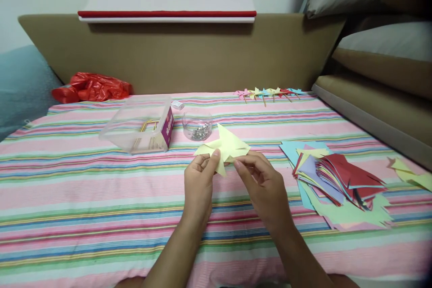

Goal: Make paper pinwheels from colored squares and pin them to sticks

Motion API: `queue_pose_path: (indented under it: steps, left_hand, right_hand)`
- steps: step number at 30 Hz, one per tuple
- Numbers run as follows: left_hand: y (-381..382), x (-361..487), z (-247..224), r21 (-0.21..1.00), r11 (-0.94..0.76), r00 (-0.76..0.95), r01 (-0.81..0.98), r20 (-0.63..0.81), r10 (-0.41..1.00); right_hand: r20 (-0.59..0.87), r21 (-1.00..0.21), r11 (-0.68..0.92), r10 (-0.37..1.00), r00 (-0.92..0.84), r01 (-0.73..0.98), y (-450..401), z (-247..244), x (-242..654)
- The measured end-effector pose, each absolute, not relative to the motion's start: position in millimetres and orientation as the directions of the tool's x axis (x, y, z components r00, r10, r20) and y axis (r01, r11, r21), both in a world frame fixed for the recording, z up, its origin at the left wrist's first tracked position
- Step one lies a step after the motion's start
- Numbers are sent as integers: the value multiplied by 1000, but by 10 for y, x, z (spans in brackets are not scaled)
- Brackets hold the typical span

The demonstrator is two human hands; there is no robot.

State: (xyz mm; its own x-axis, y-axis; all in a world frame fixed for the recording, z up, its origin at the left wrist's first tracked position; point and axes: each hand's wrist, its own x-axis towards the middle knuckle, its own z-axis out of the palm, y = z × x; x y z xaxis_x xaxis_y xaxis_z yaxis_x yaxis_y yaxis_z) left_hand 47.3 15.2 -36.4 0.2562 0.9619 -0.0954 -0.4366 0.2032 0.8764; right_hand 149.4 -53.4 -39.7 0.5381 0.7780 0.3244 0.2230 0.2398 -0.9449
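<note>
A pale yellow paper pinwheel point(227, 141) is held up in front of me, over the striped cloth. My left hand point(201, 177) pinches it, with the thumb pressed on its middle and the fingers behind. At its right lower edge my right hand point(265, 184) grips the paper between thumb and forefinger, the other fingers curled. Just beyond the pinwheel stands a round clear tub point(197, 126) with small silvery pins point(201, 132) in it. Whether anything is behind the paper is hidden.
Left of the tub lies a clear plastic box point(135, 128) with thin sticks inside. Finished pinwheels on sticks point(265, 94) lie at the back right. Stacked coloured paper point(337, 180) sits to the right, a red plastic bag point(97, 86) at the back left, cushions point(388, 63) along the right edge.
</note>
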Motion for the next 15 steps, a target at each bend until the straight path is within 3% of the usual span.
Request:
queue_pose_path:
  steps: [9, 15]
  left_hand:
    - [122, 504, -367, 932, 140, 267, -334, -49, 962]
    - [73, 497, -359, 949, 127, 280, -290, -43, 959]
  right_hand:
    - [126, -985, 172, 786, 605, -18, -517, -440, 1458]
    - [74, -979, 179, 759, 647, -98, -498, -447, 1426]
